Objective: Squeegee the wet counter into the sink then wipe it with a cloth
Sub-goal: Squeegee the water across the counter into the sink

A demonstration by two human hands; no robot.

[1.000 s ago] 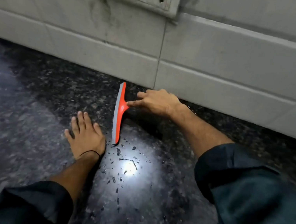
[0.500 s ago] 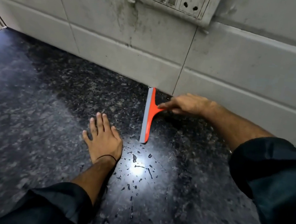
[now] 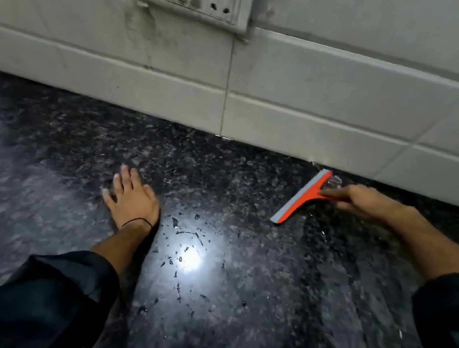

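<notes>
1. Counter (image 3: 42, 168): I see dark speckled stone across the lower two thirds of the frame. Water beads show in the glare at lower centre. Neither sink nor cloth is in view, so I cannot tell the stroke's direction; I would choose it to end at the basin.
2. Tiled wall (image 3: 310, 90): it fills the upper frame. I would begin each pass flush against its base so no wet strip is left along the joint.
3. Left hand (image 3: 134, 199): it lies open and flat on the stone, centre left of frame, holding nothing. I judge it a brace; I would lift it out of the blade's path before a stroke crosses there.
4. Right hand (image 3: 365, 203): at the right of frame, it is closed around the handle.
5. Squeegee (image 3: 301, 197): orange, blade edge on the stone, set diagonally, far tip near the wall. I would press evenly, overlap passes and sweep the beads at centre.
</notes>
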